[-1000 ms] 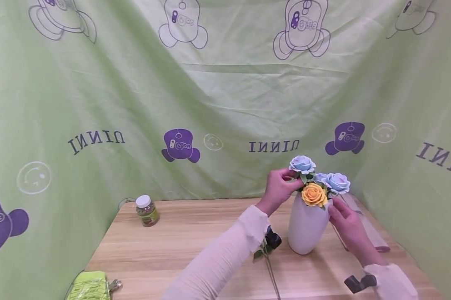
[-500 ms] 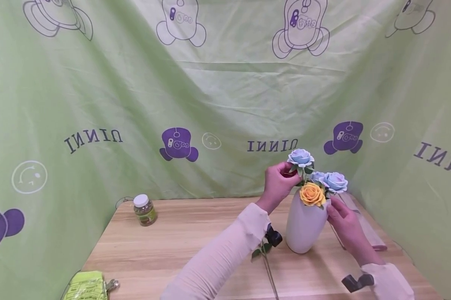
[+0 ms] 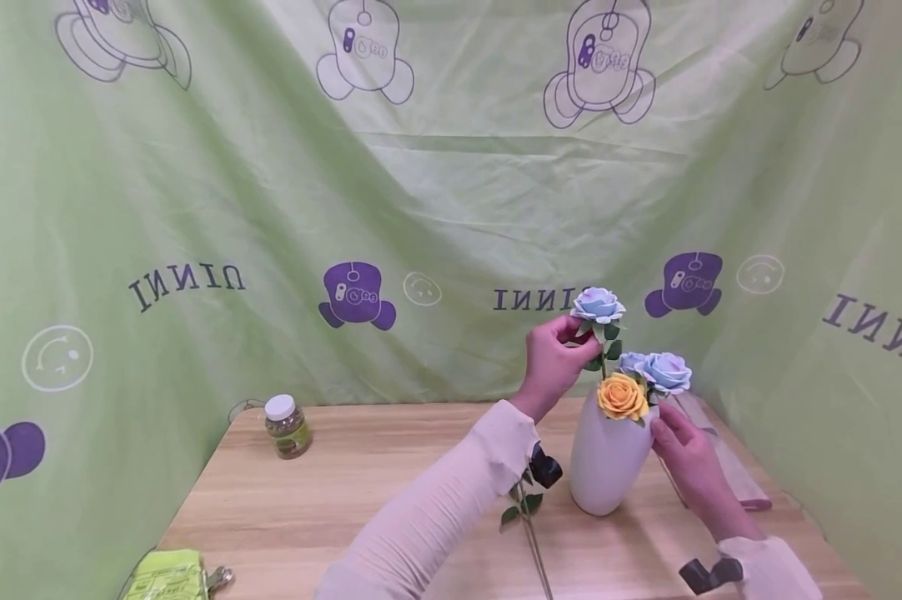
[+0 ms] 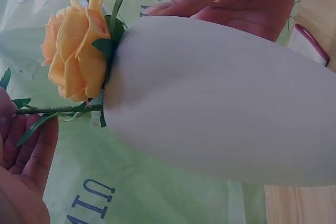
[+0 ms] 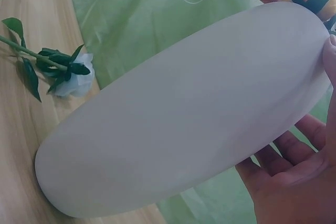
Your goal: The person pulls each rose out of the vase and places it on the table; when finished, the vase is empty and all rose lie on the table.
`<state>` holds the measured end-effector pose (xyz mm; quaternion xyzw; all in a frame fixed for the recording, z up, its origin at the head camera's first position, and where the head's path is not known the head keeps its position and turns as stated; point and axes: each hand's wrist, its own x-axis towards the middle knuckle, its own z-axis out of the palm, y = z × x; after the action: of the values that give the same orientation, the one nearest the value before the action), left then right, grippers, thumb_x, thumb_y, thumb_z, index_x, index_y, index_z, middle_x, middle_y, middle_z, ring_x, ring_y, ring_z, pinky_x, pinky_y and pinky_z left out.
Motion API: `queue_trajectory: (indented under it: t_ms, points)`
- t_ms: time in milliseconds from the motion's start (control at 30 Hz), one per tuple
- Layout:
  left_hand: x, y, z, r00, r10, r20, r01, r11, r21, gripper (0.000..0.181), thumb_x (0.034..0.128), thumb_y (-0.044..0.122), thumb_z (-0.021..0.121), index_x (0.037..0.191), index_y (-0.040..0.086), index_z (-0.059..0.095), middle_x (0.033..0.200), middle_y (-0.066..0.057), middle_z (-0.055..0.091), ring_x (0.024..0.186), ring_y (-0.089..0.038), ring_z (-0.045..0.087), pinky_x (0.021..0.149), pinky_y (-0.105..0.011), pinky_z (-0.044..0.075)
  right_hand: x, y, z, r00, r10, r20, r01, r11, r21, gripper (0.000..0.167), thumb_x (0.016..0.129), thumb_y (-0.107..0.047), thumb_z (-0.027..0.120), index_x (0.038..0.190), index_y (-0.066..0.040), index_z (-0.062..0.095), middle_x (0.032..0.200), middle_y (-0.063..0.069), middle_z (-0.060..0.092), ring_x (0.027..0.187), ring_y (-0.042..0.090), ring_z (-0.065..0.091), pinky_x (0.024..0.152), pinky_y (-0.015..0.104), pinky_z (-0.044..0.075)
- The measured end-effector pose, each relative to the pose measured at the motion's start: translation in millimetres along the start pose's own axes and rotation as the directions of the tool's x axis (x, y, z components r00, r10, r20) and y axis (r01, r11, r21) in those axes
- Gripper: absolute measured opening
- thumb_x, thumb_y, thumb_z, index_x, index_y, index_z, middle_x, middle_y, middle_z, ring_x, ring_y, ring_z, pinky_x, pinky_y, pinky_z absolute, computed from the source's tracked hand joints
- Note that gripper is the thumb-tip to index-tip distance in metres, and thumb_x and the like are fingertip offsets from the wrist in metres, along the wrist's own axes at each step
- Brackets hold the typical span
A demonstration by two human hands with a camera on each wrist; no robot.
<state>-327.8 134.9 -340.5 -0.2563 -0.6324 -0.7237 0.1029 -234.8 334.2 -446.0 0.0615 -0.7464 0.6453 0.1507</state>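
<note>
A white vase stands on the table, tilted slightly, holding an orange rose and blue roses at its mouth. My left hand pinches the stem of another blue rose just under its bloom, above the vase's left side. In the left wrist view that green stem runs from the fingers into the vase mouth beside the orange rose. My right hand grips the vase's upper right side; the right wrist view shows its thumb and fingers around the vase.
A flower with a white bloom lies on the table left of the vase, its stem toward the front edge. A lidded jar stands back left, a green packet front left. A folded cloth lies right of the vase.
My left hand has risen a little with the blue rose, and more of its stem and leaves shows above the vase. The right hand keeps its hold on the vase.
</note>
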Motion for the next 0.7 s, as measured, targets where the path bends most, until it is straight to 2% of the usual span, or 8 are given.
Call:
queue_trajectory:
  t_ms: [167,300,333,700]
  points:
    - [-0.2,6.3,1.7,1.0,0.027,0.003,-0.027,0.999,0.03,0.014,0.0834,0.0,0.074,0.097,-0.004,0.073,0.099,-0.018,0.077,0.08,0.003,0.068,0.072,-0.018,0.061,-0.5,-1.8,-0.7,0.999,0.035,-0.002,-0.035,0.998,-0.048,0.064,0.106,-0.021,0.048,0.149,0.018,0.02,0.126,-0.032,0.052,0.102,-0.022,0.055,0.084,0.003,0.051]
    - [-1.8,8.1,2.9,0.999,0.035,-0.001,-0.035,0.999,0.031,0.014,0.0829,0.0,0.074,0.097,-0.003,0.073,0.099,-0.019,0.076,0.08,0.004,0.067,0.072,-0.018,0.061,-1.8,-1.9,-0.5,0.999,0.039,-0.002,-0.039,0.998,-0.054,0.062,0.107,-0.02,0.047,0.149,0.018,0.021,0.122,-0.034,0.051,0.102,-0.022,0.055,0.083,0.003,0.051]
    - [-2.0,8.4,3.1,0.999,0.039,-0.005,-0.039,0.999,0.03,0.015,0.0827,0.0,0.074,0.097,-0.004,0.073,0.099,-0.019,0.076,0.08,0.004,0.067,0.072,-0.018,0.061,-2.1,-2.0,-0.4,0.999,0.037,-0.003,-0.037,0.997,-0.063,0.062,0.107,-0.02,0.047,0.149,0.018,0.022,0.113,-0.039,0.049,0.101,-0.022,0.055,0.083,0.004,0.052]
    - [0.9,14.1,4.5,0.992,0.108,-0.058,-0.107,0.994,0.013,0.013,0.0811,-0.001,0.074,0.093,-0.005,0.071,0.094,-0.02,0.076,0.077,0.004,0.067,0.068,-0.019,0.062,-1.8,-4.9,1.5,1.0,-0.001,-0.01,0.001,1.0,-0.025,0.061,0.106,-0.017,0.047,0.146,0.022,0.021,0.113,-0.043,0.05,0.102,-0.021,0.056,0.082,0.003,0.052]
